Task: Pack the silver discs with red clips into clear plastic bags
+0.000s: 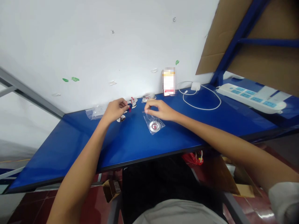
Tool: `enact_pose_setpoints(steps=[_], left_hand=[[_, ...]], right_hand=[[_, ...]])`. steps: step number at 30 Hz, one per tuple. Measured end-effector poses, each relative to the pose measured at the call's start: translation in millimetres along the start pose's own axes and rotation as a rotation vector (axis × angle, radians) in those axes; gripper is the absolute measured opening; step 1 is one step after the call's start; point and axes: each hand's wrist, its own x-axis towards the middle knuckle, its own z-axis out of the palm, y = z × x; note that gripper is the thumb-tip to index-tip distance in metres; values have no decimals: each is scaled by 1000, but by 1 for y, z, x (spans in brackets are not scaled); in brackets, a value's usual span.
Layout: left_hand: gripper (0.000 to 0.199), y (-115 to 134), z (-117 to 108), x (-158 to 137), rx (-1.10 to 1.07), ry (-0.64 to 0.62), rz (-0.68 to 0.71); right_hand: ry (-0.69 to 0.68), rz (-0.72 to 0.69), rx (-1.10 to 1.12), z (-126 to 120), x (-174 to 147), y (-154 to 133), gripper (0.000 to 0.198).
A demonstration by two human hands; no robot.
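My left hand (116,110) pinches a small dark blue piece with a red bit hanging from it (130,107); its exact kind is too small to tell. Just behind it lie several round pale discs with red marks (133,101), and below the fingers is a round disc with a dark picture (121,118). The fingers of my right hand (161,109) are closed at the upper edge of a clear plastic bag (149,119). Inside that bag, on the blue table (126,143), shows a round silvery disc with a red centre (154,126).
Behind my right hand lies another clear bag with a disc (148,97). Clear plastic bags (95,112) lie at left. A phone (168,82) leans on the wall. A white cable with charger (195,86) and a power strip (252,98) are at right.
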Motion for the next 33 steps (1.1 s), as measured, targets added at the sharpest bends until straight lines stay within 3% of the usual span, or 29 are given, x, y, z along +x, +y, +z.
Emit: enact_pose_setpoints(steps=[4,9,18,25,33], left_hand=[[38,15,20,-5,-506,1,-15],[45,31,40,-11,-831,-150,-79],[38,31,25,-11,-862,-154,-159],[26,34,27,-13,-822,-166,-108],[25,34,29,-14,-785,-218,-144]], right_hand=[[-33,-22,63,0,1,3,18],[-31,-92,46,2,0,9,15],[-3,-189,-58,4,-3,5,14],[-35,-127,9,2,-2,1,16],[-62,-101,-36,0,-3,6,21]])
